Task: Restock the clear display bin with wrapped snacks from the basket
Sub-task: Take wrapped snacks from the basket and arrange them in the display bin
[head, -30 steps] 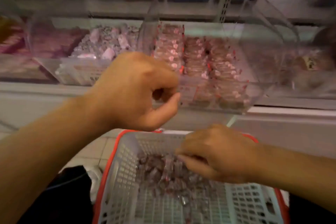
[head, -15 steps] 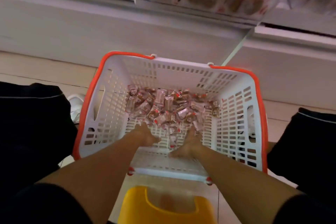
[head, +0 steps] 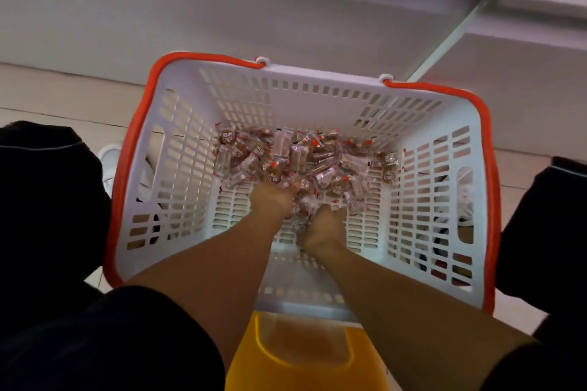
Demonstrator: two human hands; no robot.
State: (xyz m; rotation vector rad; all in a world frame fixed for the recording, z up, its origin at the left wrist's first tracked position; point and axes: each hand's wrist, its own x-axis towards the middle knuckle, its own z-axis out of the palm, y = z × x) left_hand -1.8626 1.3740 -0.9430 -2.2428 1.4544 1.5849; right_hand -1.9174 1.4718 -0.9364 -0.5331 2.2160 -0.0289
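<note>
A white slotted basket (head: 178,187) with an orange rim stands on the floor below me. A pile of clear-wrapped brown snacks (head: 305,159) lies against its far wall. Both my hands reach down into the near side of that pile. My left hand (head: 273,200) digs in with its fingers curled under wrappers. Just to its right and nearer me, my right hand (head: 324,228) is bunched round several wrapped snacks. The fingertips of both hands are buried among the wrappers. The clear display bin is out of view.
A yellow plastic stool (head: 301,355) sits right under the basket's near edge. My dark-clothed knees (head: 47,200) flank the basket on both sides. The white base of the shelving (head: 286,9) runs along the far side, with tiled floor (head: 63,98) before it.
My left hand came down from the display bin into the basket and my view tilted down. Both hands have since pushed deeper into the pile, drawn together and curled on snacks.
</note>
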